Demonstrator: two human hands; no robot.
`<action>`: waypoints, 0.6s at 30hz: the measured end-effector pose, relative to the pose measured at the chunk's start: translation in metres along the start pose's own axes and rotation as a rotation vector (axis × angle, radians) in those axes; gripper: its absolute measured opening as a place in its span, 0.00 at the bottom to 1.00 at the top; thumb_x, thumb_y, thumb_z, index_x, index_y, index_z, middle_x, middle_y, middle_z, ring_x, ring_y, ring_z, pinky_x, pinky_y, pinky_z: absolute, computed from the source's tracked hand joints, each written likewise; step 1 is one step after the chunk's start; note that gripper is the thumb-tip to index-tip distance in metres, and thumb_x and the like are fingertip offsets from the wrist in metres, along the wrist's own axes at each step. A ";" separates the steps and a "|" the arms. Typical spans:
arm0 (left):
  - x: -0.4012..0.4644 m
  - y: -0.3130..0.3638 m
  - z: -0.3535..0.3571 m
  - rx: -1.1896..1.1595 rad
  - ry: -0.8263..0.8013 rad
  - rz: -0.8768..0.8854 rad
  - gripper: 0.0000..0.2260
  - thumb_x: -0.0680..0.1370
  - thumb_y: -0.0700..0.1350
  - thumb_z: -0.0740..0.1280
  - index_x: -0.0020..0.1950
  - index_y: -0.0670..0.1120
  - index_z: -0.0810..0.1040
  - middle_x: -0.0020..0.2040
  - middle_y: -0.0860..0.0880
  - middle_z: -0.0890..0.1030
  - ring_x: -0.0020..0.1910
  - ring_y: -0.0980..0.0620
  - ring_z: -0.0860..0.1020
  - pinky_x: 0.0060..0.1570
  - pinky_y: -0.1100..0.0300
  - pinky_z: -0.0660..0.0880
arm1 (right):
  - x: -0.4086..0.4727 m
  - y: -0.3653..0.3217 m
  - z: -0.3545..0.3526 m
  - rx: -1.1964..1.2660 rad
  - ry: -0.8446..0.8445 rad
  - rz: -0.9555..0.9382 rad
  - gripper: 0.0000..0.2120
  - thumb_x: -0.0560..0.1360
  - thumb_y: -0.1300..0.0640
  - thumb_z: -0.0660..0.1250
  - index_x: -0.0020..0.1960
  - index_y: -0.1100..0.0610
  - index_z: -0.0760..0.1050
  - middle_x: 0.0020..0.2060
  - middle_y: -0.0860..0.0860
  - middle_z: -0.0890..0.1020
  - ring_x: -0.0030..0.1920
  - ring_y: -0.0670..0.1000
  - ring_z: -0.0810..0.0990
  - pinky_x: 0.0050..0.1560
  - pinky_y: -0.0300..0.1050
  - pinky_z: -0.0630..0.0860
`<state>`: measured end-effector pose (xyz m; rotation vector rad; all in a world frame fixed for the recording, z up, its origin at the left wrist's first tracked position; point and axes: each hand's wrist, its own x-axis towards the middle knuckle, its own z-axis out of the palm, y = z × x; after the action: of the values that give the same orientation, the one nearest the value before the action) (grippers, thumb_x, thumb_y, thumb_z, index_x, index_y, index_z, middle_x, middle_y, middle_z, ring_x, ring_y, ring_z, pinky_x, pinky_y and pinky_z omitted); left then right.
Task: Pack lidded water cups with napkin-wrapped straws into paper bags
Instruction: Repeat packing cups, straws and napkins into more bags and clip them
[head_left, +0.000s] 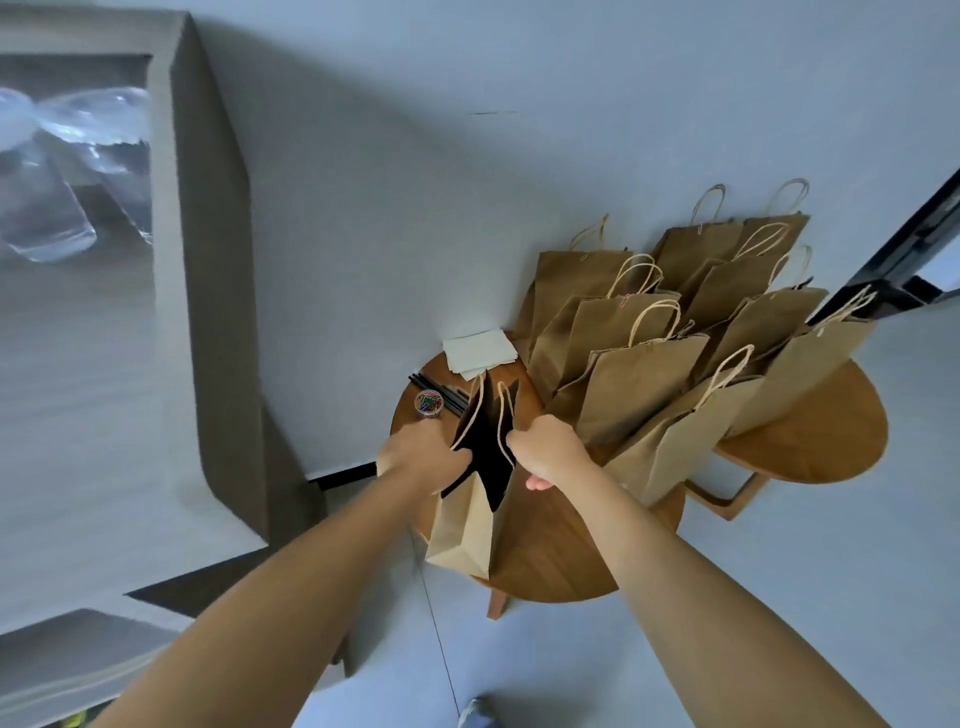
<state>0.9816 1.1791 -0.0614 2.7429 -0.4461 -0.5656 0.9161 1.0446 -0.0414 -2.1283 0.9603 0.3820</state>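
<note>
A brown paper bag (462, 525) stands on the round wooden table (550, 561), its mouth spread wide and dark inside. My left hand (421, 452) grips the bag's left rim and my right hand (545, 449) grips the right rim. White napkins (480, 351) lie in a stack at the table's far edge. Black straws (441, 397) lie beside them. Clear lidded cups (62, 176) stand on a grey counter at the far left.
Several closed paper bags (675, 332) with twine handles stand packed together on the table's right side and on a second wooden table (810, 441). A small clear tub of coloured clips (428, 402) sits by the straws. A shoe (475, 712) shows on the floor.
</note>
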 end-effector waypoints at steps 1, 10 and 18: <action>-0.010 0.000 -0.006 0.022 0.018 0.033 0.13 0.76 0.57 0.62 0.48 0.47 0.75 0.39 0.51 0.76 0.35 0.55 0.73 0.32 0.64 0.71 | -0.013 -0.002 0.000 -0.022 0.030 -0.026 0.11 0.80 0.53 0.58 0.41 0.55 0.68 0.39 0.53 0.77 0.40 0.52 0.81 0.33 0.35 0.76; -0.125 -0.007 -0.088 -0.015 0.261 0.325 0.09 0.75 0.48 0.62 0.50 0.46 0.78 0.45 0.47 0.80 0.43 0.45 0.78 0.39 0.58 0.74 | -0.153 -0.050 0.005 -0.095 0.210 -0.284 0.09 0.77 0.58 0.57 0.46 0.60 0.74 0.37 0.56 0.79 0.40 0.58 0.80 0.42 0.50 0.79; -0.224 -0.046 -0.183 -0.461 0.528 0.468 0.10 0.75 0.40 0.62 0.51 0.44 0.81 0.49 0.45 0.82 0.50 0.45 0.79 0.46 0.58 0.75 | -0.255 -0.129 -0.004 -0.108 0.427 -0.561 0.09 0.76 0.55 0.62 0.44 0.61 0.74 0.42 0.57 0.79 0.46 0.58 0.78 0.43 0.47 0.71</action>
<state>0.8743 1.3421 0.1561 2.1222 -0.6860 0.1613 0.8392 1.2280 0.1639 -2.5154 0.5237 -0.3178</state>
